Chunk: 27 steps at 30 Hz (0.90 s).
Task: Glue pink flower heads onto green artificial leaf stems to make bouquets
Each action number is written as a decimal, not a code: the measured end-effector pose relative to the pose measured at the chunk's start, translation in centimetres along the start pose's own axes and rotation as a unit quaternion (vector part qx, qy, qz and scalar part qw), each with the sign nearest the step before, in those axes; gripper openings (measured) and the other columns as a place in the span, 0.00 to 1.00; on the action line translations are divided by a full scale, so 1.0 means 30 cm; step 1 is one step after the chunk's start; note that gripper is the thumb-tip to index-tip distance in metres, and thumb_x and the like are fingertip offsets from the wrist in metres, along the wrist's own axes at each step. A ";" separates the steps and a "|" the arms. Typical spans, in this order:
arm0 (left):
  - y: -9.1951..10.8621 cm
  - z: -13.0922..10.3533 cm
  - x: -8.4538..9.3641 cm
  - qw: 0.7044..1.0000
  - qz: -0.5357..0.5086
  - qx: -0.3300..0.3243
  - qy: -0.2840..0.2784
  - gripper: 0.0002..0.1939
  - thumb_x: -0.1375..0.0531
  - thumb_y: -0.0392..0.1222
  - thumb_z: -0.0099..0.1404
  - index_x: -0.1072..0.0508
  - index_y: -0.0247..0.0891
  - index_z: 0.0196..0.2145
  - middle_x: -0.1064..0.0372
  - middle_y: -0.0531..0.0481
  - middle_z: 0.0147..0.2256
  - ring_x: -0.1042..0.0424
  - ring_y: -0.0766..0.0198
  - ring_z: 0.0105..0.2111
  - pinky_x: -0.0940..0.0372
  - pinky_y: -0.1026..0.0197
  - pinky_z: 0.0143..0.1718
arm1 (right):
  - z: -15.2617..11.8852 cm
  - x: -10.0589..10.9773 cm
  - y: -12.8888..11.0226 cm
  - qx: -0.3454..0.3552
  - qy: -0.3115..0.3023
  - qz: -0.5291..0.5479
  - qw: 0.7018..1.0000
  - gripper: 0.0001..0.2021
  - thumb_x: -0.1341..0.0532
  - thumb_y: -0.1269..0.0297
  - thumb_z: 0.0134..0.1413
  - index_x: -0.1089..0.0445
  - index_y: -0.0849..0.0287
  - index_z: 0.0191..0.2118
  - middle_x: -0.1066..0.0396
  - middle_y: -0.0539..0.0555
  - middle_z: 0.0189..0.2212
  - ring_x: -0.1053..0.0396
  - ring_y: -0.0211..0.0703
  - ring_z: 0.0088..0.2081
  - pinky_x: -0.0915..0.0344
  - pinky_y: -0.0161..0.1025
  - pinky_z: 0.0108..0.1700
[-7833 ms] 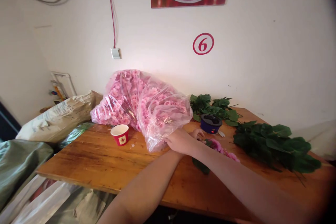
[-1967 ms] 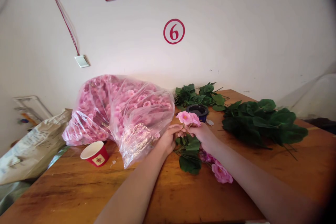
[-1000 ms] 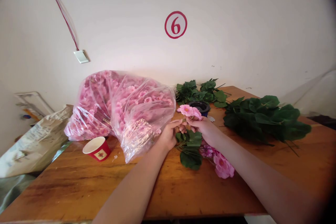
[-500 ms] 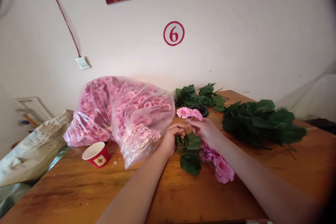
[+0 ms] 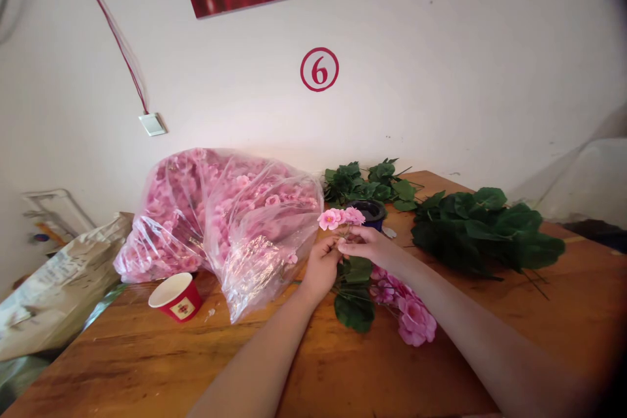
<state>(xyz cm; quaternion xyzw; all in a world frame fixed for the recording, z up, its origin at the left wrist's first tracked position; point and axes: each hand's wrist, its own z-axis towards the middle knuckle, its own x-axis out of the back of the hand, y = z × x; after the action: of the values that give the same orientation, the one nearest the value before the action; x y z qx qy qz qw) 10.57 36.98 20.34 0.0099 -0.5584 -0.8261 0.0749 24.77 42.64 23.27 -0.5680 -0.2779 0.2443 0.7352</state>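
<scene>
Pink artificial flowers [image 5: 330, 218] stand up just above my fingertips. My left hand [image 5: 321, 266] is closed, its fingers pinched at the base of these flowers. From the other side my right hand [image 5: 368, 246] pinches at the same spot, its fingers touching those of the left. The stems between the fingers are mostly hidden. Under the hands lie green artificial leaves [image 5: 353, 308] on the table. Beside them, partly behind my right wrist, is a bunch of larger pink flowers [image 5: 415, 320].
A clear plastic bag [image 5: 220, 209] full of pink flowers stands at left, with a red paper cup [image 5: 176, 298] in front. A dark round container [image 5: 375, 212] sits behind my hands. Leaf piles [image 5: 484, 228] lie right and at the back [image 5: 347, 181] on the wooden table [image 5: 122, 353].
My right hand has moved left and down to meet the left hand, and the pink flowers have shifted left with it. The view has tilted slightly up.
</scene>
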 end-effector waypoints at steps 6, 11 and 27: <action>-0.013 -0.015 -0.010 0.996 0.075 -0.008 -0.043 0.12 0.44 0.41 0.61 0.30 0.35 0.22 0.36 0.52 0.22 0.39 0.65 0.26 0.45 0.63 0.31 | -0.004 -0.033 0.001 0.060 0.103 -0.056 0.991 0.07 0.35 0.65 0.43 0.35 0.57 0.26 0.34 0.48 0.22 0.36 0.40 0.24 0.39 0.38 0.26; -0.029 -0.016 -0.016 0.997 0.065 -0.020 -0.032 0.09 0.42 0.40 0.58 0.31 0.35 0.22 0.35 0.52 0.24 0.39 0.64 0.27 0.44 0.63 0.33 | -0.016 -0.066 0.001 0.120 0.182 -0.100 0.971 0.07 0.35 0.69 0.42 0.34 0.56 0.28 0.31 0.50 0.27 0.35 0.41 0.27 0.38 0.38 0.30; 0.009 -0.022 -0.018 0.999 0.028 0.018 -0.025 0.09 0.39 0.45 0.60 0.29 0.35 0.31 0.37 0.53 0.25 0.41 0.66 0.26 0.46 0.64 0.31 | -0.046 -0.008 -0.049 0.246 0.160 -0.302 0.907 0.12 0.43 0.61 0.59 0.30 0.50 0.47 0.32 0.55 0.42 0.33 0.46 0.46 0.37 0.43 0.50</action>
<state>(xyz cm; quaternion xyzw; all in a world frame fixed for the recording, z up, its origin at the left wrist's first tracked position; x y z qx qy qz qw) 11.19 36.35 20.32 -0.0249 -0.5747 -0.8137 0.0835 25.60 41.17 24.38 -0.2888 -0.2460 -0.0232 0.9249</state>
